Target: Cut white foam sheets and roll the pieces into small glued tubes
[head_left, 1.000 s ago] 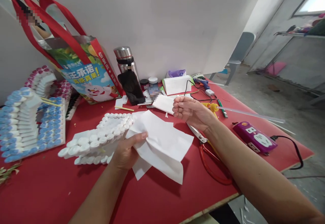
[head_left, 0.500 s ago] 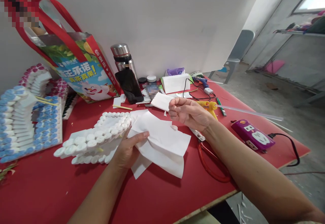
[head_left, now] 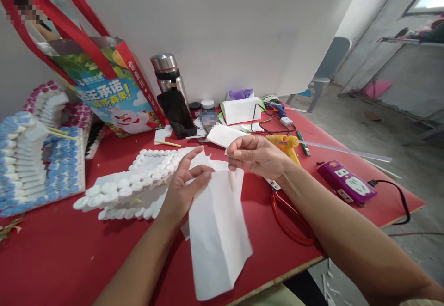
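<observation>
A creased white sheet of paper (head_left: 220, 236) hangs from my left hand (head_left: 185, 186), its upper edge caught between thumb and finger while the index finger sticks up. Close to the sheet's upper right corner is my right hand (head_left: 258, 156), with thumb and fingertips pinched together. What that pinch holds, if anything, is too small to make out. More white paper (head_left: 239, 183) lies on the table behind the hanging sheet. Left of my left hand stands a white piece edged with rolled paper rounds (head_left: 128, 186), partly covered by the hand.
Red-handled cutters (head_left: 291, 229) lie under my right forearm. Beyond it are a yellow glue gun (head_left: 284, 143) with a clear stick and a purple power strip (head_left: 347, 183). A phone (head_left: 176, 112) leans on a steel flask (head_left: 166, 65). A shopping bag (head_left: 114, 88) stands back left.
The sheet has swung from lying slantwise over the other papers to hanging lengthwise towards me. My left hand has risen and its index finger has lifted. My right hand stays pinched, shifted slightly.
</observation>
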A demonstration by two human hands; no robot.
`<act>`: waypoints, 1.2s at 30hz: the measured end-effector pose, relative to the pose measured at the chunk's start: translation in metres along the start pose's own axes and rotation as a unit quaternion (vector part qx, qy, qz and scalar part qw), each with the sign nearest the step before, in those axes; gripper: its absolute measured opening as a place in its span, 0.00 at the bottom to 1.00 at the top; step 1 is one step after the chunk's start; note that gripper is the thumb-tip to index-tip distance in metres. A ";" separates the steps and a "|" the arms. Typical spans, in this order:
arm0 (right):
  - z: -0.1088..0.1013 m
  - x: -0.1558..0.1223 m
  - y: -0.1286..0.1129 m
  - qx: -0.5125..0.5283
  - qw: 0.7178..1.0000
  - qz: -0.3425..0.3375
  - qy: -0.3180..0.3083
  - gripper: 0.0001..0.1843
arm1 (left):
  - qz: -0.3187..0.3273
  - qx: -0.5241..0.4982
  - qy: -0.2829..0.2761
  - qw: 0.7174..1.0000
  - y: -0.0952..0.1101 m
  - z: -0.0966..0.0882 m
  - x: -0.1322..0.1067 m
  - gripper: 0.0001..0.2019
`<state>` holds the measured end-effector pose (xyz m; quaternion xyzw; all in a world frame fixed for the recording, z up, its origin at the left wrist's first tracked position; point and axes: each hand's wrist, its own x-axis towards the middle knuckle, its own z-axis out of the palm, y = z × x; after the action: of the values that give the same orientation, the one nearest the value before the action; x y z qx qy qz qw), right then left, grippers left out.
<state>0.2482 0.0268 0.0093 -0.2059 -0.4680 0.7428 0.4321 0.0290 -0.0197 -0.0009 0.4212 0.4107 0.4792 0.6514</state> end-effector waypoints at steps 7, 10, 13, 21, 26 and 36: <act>0.017 0.001 0.012 -0.087 0.996 -0.004 0.030 0.12 | 0.091 0.160 -0.003 0.983 -0.008 -0.002 -0.002 0.08; 0.021 0.000 0.014 -0.124 0.990 -0.003 0.061 0.14 | 0.109 0.199 0.045 0.973 -0.009 0.001 -0.004 0.09; 0.022 0.000 0.015 -0.144 0.986 0.005 0.083 0.15 | 0.159 0.253 0.073 0.951 -0.008 0.003 -0.007 0.08; 0.022 0.001 0.017 -0.168 0.980 0.018 0.102 0.16 | 0.220 0.341 0.074 0.911 -0.008 0.003 -0.009 0.08; 0.028 0.001 0.018 -0.155 0.980 0.039 0.117 0.14 | 0.301 0.463 0.072 0.831 -0.012 0.001 -0.009 0.07; 0.038 -0.004 0.021 -0.102 0.992 0.032 0.067 0.16 | 0.279 0.466 0.197 0.816 -0.012 0.002 -0.005 0.04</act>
<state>0.2140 0.0004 0.0091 -0.3131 -0.5047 0.6889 0.4155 0.0330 -0.0270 -0.0111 0.6678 0.5693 0.4640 0.1209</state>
